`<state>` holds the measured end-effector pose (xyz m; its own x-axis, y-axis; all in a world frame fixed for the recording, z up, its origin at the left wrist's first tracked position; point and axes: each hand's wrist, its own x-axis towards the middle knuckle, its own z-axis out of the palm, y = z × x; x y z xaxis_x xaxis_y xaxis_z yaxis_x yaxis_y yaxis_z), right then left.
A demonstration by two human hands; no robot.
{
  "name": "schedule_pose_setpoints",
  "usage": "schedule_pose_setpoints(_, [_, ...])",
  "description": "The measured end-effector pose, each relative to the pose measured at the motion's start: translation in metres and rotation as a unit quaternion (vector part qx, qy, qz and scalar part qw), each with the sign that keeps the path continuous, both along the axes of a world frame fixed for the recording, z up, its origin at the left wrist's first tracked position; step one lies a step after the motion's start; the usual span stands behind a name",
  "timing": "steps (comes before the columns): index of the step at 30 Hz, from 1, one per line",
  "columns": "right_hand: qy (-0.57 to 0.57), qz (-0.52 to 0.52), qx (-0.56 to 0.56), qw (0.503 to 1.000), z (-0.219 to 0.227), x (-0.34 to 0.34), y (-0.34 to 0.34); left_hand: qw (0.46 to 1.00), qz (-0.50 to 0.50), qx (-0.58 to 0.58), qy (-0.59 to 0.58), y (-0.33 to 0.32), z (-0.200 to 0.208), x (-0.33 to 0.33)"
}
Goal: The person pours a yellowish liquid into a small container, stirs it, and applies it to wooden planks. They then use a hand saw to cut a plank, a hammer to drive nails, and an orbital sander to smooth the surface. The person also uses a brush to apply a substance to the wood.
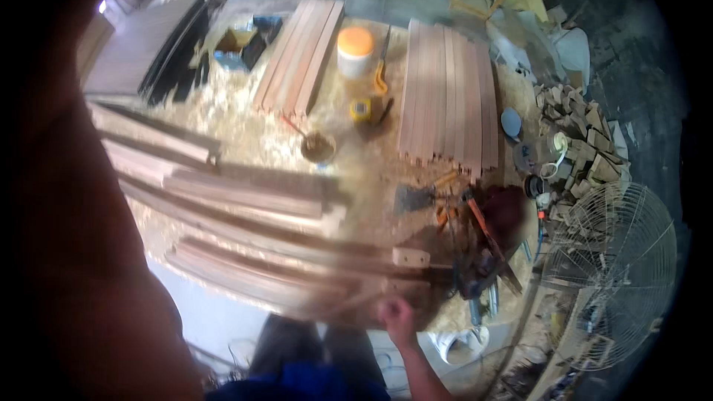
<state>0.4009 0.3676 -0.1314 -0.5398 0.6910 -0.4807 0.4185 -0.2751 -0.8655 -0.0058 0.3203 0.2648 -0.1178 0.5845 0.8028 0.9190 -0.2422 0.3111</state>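
My right hand (pixel 399 318) is at the near edge of the worktable, beside the ends of several long wooden strips (pixel 252 275). Motion smears its fingers, so their grip is unclear. Just beyond it lies a short wooden block (pixel 411 258) with dark holes. A large dark, blurred shape, apparently my raised left arm (pixel 111 289), fills the left side very close to the camera. The fingers of that hand cannot be made out. More strips and rails (pixel 245 197) lie across the left half of the table.
Two bundles of strips (pixel 449 96) (pixel 301 56) lie farther back. Between them stand an orange-lidded white tub (pixel 355 52) and a yellow tape measure (pixel 361 110). A small bowl (pixel 318 147) is nearer. Hand tools (pixel 483 223) crowd the right; beyond are a wire-cage fan (pixel 613 275) and wood offcuts (pixel 587 134).
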Motion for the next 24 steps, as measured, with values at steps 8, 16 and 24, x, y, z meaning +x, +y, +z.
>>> schedule_pose_setpoints(8, [-0.058,-0.057,-0.092,0.992,0.088,-0.048,-0.017,0.852,0.076,-0.379,-0.354,-0.010,-0.221,-0.157])
schedule_pose_setpoints(16, [-0.071,-0.037,0.109,0.991,0.124,-0.136,-0.007,0.796,-0.207,-0.441,-0.360,0.103,-0.419,-0.158])
schedule_pose_setpoints(24, [0.052,0.041,0.311,0.948,0.218,-0.313,0.055,0.829,-0.166,-0.370,-0.385,0.043,-0.326,-0.086])
